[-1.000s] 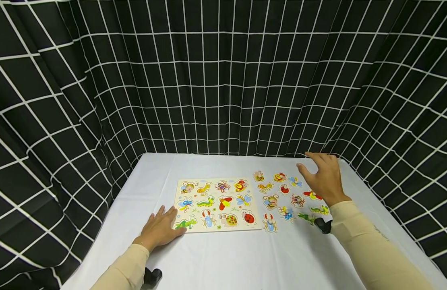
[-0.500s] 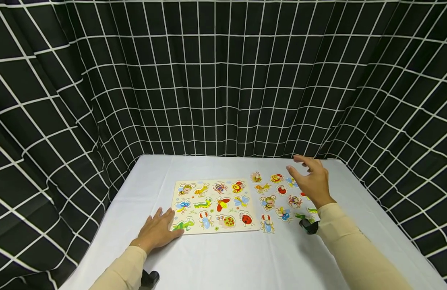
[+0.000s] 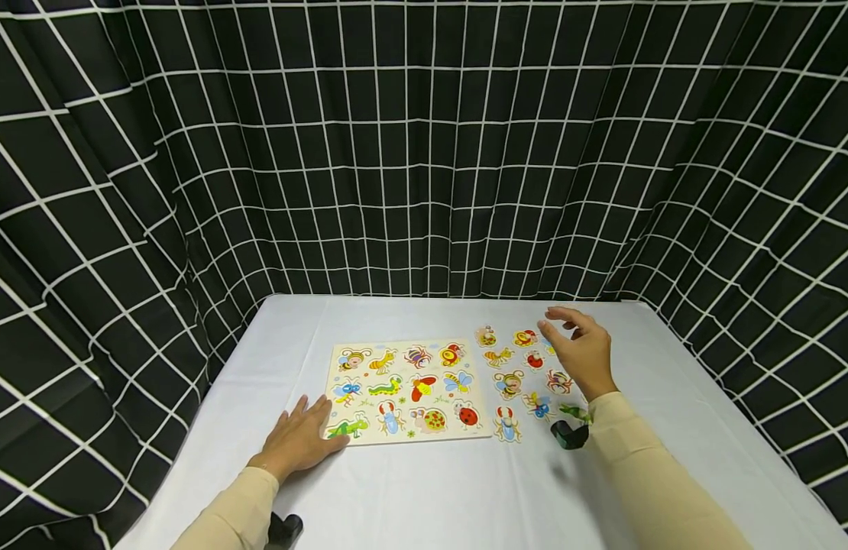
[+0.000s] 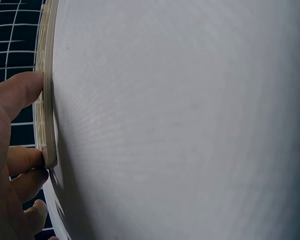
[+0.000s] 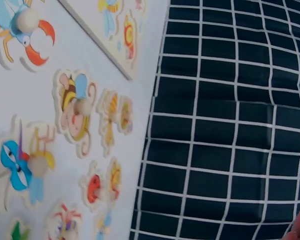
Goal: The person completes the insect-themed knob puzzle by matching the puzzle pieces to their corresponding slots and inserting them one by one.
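Note:
My left hand (image 3: 295, 441) rests at the near left corner of a flat insect puzzle board (image 3: 482, 428), with its thumb along the front edge. In the left wrist view the thumb (image 4: 26, 89) and fingertips touch the board's edge (image 4: 48, 110). My right hand (image 3: 584, 353) hovers above the loose insect pieces, thumb and fingers apart, holding nothing. Below it lie a spider piece (image 3: 558, 381) and a ladybug piece (image 3: 534, 360). Knobs show on a stag beetle piece (image 5: 15, 20), a bee piece (image 5: 70, 112) and a blue-winged insect piece (image 5: 15, 165). The right forearm and hand hide some pieces.
A white cloth (image 3: 424, 496) covers the table. Black curtains with a white grid (image 3: 431, 153) enclose its back and sides. A snail piece (image 3: 486, 336) lies by the board's far right corner. Black wrist mounts (image 3: 570, 434) sit under both forearms.
My right hand has moved left and slightly nearer over the loose pieces. The view has shifted a little. My left hand stays at the board's corner.

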Motion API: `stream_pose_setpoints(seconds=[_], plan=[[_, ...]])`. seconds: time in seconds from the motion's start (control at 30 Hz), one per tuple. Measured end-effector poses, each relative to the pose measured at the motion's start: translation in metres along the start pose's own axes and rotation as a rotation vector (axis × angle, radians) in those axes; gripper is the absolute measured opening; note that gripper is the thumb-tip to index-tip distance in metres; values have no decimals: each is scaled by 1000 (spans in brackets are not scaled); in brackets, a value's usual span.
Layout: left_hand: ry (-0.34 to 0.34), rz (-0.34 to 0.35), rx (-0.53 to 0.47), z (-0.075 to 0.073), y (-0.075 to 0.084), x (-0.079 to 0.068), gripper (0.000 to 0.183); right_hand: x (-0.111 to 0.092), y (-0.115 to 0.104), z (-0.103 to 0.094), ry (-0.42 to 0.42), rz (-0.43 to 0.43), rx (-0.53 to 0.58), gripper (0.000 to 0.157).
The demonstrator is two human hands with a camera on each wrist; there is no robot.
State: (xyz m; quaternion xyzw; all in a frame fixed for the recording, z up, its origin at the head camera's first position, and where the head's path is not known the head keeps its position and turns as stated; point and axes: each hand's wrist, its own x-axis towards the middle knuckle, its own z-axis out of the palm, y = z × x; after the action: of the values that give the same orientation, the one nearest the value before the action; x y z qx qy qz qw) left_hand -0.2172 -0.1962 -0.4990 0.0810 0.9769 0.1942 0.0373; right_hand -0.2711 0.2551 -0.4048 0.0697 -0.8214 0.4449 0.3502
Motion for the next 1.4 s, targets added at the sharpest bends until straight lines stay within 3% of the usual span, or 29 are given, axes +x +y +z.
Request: stream_pose_setpoints(seconds=[0.27,0.53,1.07,1.4], plan=[[-4,-1,-3,1,2,4,85,-9,12,8,-60,115,32,25],[-11,-2,-13,0,5,8,85,-15,17,14,-68,149,85,26],[-15,-14,-36,0,-3,-1,85,-37,39,41,-131,243,127,20],[-18,-8,-32,0,-3,0,86,-47,48,45,-178,305,64,25]])
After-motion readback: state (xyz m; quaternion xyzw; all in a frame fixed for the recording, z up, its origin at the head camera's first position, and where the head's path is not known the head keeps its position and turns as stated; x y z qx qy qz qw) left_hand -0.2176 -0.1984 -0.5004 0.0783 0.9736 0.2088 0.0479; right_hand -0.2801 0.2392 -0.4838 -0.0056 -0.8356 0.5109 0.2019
